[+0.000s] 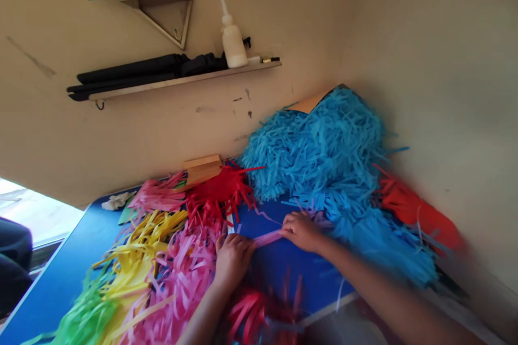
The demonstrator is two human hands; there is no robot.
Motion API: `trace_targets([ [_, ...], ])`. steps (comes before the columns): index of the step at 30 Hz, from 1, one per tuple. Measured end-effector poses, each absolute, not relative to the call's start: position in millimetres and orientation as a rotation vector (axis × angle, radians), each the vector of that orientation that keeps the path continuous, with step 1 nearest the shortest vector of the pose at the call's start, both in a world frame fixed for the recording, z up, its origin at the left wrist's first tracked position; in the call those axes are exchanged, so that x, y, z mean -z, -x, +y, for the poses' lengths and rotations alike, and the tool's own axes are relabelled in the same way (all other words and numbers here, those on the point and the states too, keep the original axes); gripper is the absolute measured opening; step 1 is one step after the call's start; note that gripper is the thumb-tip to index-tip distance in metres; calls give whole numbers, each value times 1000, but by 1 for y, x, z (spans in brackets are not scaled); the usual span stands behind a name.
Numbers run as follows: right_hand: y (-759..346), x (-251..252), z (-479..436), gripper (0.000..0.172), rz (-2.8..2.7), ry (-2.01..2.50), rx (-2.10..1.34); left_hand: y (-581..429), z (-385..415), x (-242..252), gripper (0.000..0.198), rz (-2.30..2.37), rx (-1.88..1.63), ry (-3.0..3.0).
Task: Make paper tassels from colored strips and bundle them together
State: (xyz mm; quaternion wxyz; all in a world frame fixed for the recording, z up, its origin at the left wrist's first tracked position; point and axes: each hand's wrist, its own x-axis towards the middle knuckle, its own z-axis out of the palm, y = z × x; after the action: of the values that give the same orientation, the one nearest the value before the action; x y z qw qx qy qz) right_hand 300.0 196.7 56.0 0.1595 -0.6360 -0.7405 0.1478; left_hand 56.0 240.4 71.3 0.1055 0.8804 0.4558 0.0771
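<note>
My left hand point(231, 259) and my right hand point(301, 230) are both closed on the ends of a thin pink paper strip point(267, 237), stretched between them just above the blue table point(275, 264). The left hand rests beside a heap of pink paper strips point(182, 275). The right hand lies at the foot of a big pile of light blue paper strips point(324, 151).
Yellow point(137, 259), green point(87, 318) and red strips point(220, 194) lie in heaps on the left half of the table, more red ones point(259, 312) near my arms. A wooden block point(202, 168) stands against the wall. A wall shelf holds a white glue bottle point(232, 38).
</note>
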Motion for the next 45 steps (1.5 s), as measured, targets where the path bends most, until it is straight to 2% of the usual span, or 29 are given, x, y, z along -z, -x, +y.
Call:
trace_targets([
  [3,-293,-55,200,23,-2029,1930,-375,-58,247,-67,35,1408,-238,-2553],
  [16,-288,-50,204,20,-2000,1990,-339,-64,251,-65,25,1483,-166,-2534],
  [18,-287,-53,203,14,-1993,1988,-314,-65,248,-70,18,1530,-199,-2539],
  [20,-284,-58,201,8,-1987,1975,-269,-66,243,-76,21,1519,-248,-2599],
  [22,-281,-64,197,14,-2067,1877,-217,-68,239,-81,23,1380,-238,-2732],
  [27,-275,-68,197,15,-2475,1483,-104,-72,234,-86,25,1109,-121,-2891],
  [31,-278,-65,205,25,-2491,1511,-97,-74,234,-84,22,1123,-173,-2879],
  [36,-273,-71,205,15,-2431,1547,-114,-74,233,-78,29,1183,-197,-2844],
  [42,-276,-64,199,22,-2429,1547,-181,-62,231,-72,29,1197,-255,-2758],
  [45,-295,-58,200,17,-2353,1633,-244,-51,234,-65,26,1234,-291,-2668],
])
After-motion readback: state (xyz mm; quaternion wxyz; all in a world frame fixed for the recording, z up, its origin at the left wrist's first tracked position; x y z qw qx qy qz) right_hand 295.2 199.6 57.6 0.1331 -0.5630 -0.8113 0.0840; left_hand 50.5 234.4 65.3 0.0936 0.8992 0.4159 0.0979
